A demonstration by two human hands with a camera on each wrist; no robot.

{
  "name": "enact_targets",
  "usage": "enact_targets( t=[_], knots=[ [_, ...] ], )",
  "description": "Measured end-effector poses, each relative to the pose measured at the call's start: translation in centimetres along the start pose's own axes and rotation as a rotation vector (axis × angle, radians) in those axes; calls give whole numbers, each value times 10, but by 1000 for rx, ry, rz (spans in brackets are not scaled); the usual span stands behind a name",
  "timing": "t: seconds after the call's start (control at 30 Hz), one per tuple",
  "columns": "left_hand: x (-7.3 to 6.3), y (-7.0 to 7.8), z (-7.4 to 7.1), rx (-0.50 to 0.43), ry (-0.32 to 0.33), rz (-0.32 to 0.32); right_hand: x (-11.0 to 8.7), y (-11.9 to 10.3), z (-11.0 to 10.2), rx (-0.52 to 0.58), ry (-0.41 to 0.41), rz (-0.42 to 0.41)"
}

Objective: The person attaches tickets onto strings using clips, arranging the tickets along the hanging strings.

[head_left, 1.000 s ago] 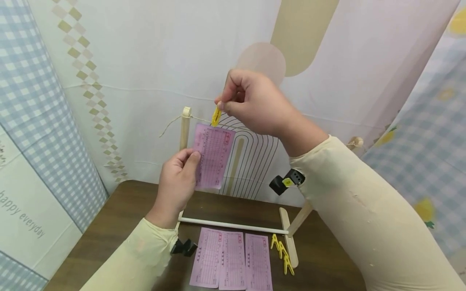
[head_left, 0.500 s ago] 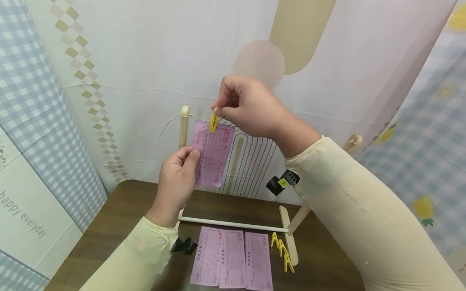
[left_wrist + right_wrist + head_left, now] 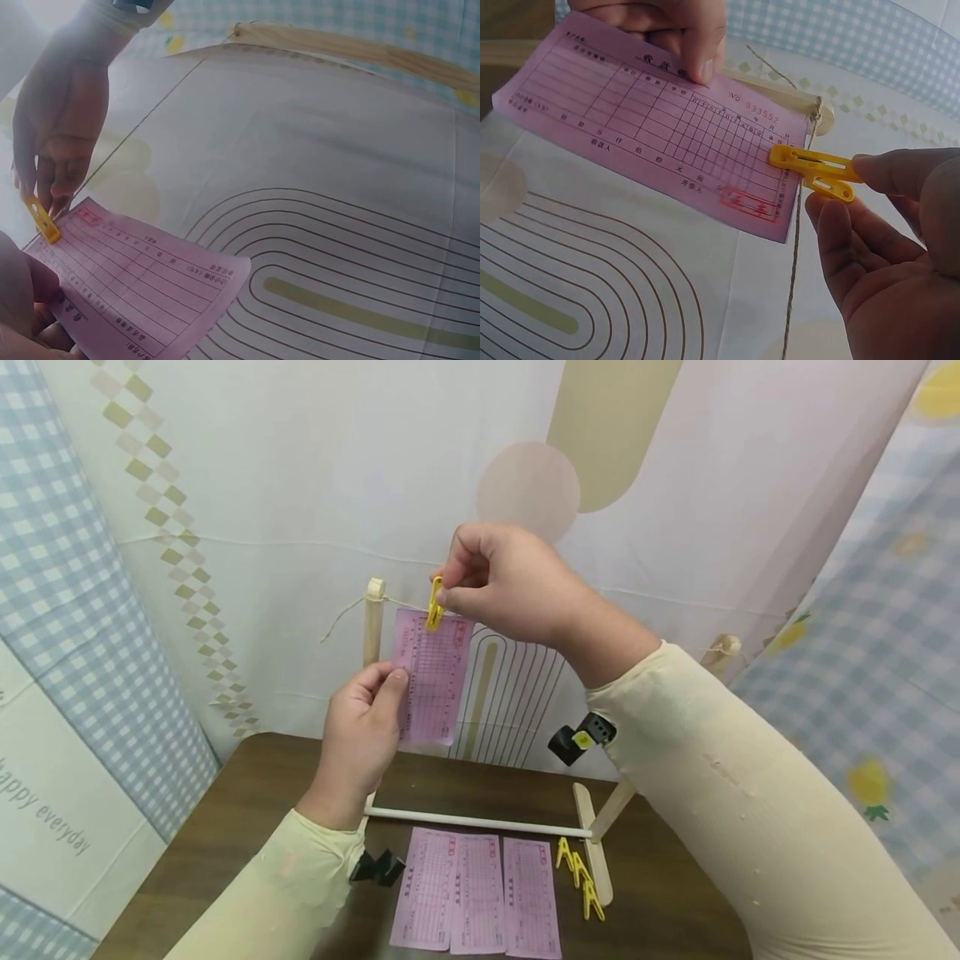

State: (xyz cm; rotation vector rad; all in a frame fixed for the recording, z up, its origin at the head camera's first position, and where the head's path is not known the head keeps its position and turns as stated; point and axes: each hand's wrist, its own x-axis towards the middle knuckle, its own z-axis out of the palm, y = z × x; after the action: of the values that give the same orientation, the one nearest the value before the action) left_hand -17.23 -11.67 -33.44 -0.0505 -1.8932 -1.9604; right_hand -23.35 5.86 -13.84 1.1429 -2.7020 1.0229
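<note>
A pink printed receipt slip hangs upright at the string, near the left wooden post. My left hand pinches its left edge between thumb and fingers. Across the slip's top edge and the string sits a yellow clothespin, its nose over the paper. My right hand holds the clothespin's handle ends with thumb and forefinger; in the right wrist view the two handles stand a little apart. The left wrist view shows the clothespin biting near the slip's red stamp.
Three more pink slips lie side by side on the dark table. Several yellow clothespins lie to their right, by the wooden foot. A white rod joins the rack's posts. A patterned cloth hangs behind.
My right hand has lowered the clothespin from above the slip onto its top edge and the string. The left hand keeps its grip on the slip with little movement.
</note>
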Motion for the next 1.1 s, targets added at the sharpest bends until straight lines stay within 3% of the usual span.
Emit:
enact_targets(
  t=[0.2, 0.33, 0.53, 0.7, 0.87, 0.97, 1.1],
  knots=[
    [2, -2, 1, -22, 1, 7, -8, -2, -1, -50, 24, 25],
    [2, -5, 0, -39, 11, 9, -25, 0, 5, -62, 117, -38],
    [-3, -10, -1, -48, 31, 10, -76, 13, 18, -142, 266, -205],
    [-8, -14, -7, -63, 48, 36, -127, 37, 30, -165, 331, -216],
    [-16, -27, -17, -47, -44, 40, -169, 80, 53, -145, 301, -81],
    [-26, -41, -23, -12, -117, -6, -192, 110, 72, -134, 264, 48],
    [-45, -64, -29, -2, -162, -103, -223, 147, 101, -112, 233, 222]
  ],
)
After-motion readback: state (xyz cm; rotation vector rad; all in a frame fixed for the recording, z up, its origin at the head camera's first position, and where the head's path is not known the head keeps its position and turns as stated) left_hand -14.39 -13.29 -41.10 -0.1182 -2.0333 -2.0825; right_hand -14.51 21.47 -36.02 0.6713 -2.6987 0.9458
